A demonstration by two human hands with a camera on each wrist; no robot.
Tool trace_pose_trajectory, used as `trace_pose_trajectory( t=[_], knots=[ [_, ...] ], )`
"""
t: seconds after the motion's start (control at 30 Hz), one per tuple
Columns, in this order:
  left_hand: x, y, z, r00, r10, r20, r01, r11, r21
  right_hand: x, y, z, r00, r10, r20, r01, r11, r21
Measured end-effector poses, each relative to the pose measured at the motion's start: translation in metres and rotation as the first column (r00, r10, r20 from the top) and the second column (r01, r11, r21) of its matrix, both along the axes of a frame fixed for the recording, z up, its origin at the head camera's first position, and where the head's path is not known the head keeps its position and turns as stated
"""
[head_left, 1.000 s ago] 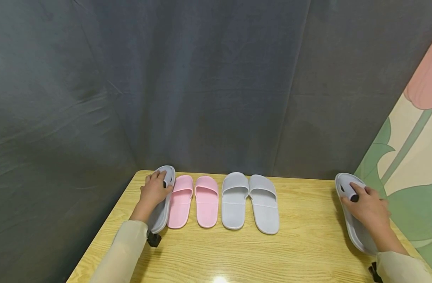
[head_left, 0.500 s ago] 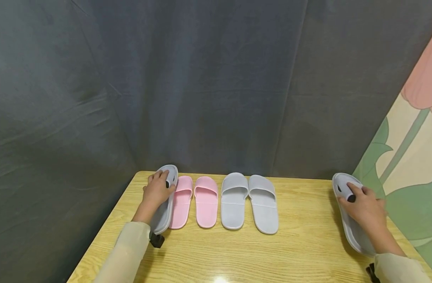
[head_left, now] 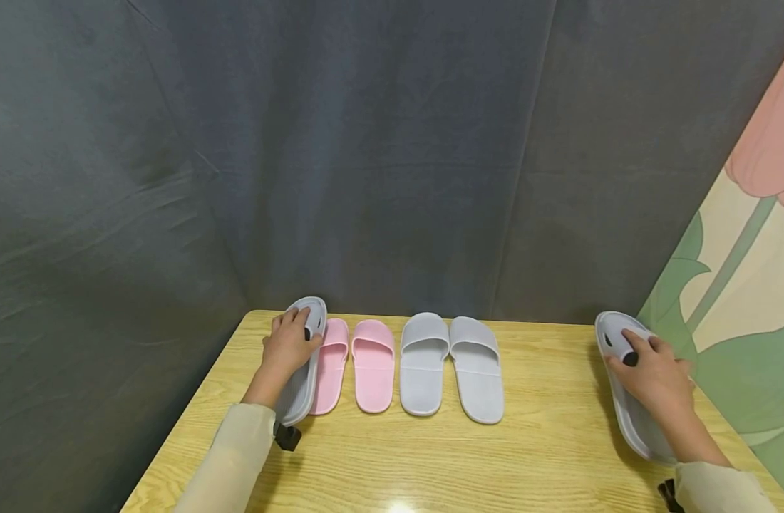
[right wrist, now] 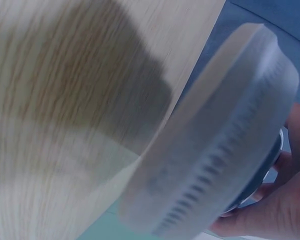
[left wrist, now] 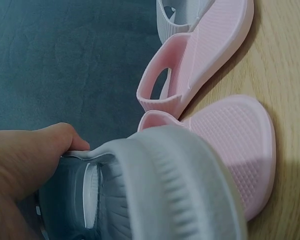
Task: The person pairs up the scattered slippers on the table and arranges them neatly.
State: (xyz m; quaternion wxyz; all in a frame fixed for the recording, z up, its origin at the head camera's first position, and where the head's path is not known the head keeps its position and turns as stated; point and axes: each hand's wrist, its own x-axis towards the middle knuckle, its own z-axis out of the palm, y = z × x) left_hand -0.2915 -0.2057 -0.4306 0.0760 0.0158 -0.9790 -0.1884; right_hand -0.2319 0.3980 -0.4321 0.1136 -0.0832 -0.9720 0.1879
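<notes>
My left hand (head_left: 286,349) grips a thick-soled grey slipper (head_left: 301,395) by its strap, at the table's left. It partly covers the left pink slipper (head_left: 331,377) in the head view. In the left wrist view, the thumb lies on the strap edge of this grey slipper (left wrist: 185,190), whose sole is in front of the pink one. At the far right, my right hand (head_left: 658,381) holds a matching grey slipper (head_left: 637,420) by its strap. This slipper (right wrist: 215,145) appears tilted and raised off the wood in the right wrist view. Some fingertips are hidden inside the straps.
Between the hands stand another pink slipper (head_left: 374,374) and two light grey slippers, one left (head_left: 422,381) and one right (head_left: 480,388), toes toward the dark curtain (head_left: 392,178). All lie on the wooden table (head_left: 443,474). A wall with painted flowers (head_left: 745,285) borders the right side.
The left hand and its slipper have shifted slightly right, covering more of the left pink slipper. The right hand has carried its slipper a little to the left. The slippers on the table stay put.
</notes>
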Motion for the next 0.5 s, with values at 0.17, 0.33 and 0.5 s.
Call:
trace_pose_trajectory(
  t=[0.17, 0.33, 0.5],
  knots=[
    [0.001, 0.003, 0.001, 1.000, -0.003, -0.013, 0.003, 1.000, 0.004, 0.001, -0.004, 0.003, 1.000, 0.003, 0.002, -0.003, 1.000, 0.007],
    [0.004, 0.008, 0.004, 1.000, -0.006, -0.027, 0.007, 1.000, 0.012, 0.003, -0.009, 0.004, 1.000, 0.008, -0.003, -0.008, 1.000, 0.015],
    [0.006, 0.013, 0.007, 0.999, -0.012, -0.043, 0.013, 1.000, 0.021, 0.005, -0.013, 0.006, 1.000, 0.010, -0.003, -0.010, 1.000, 0.012]
  ],
)
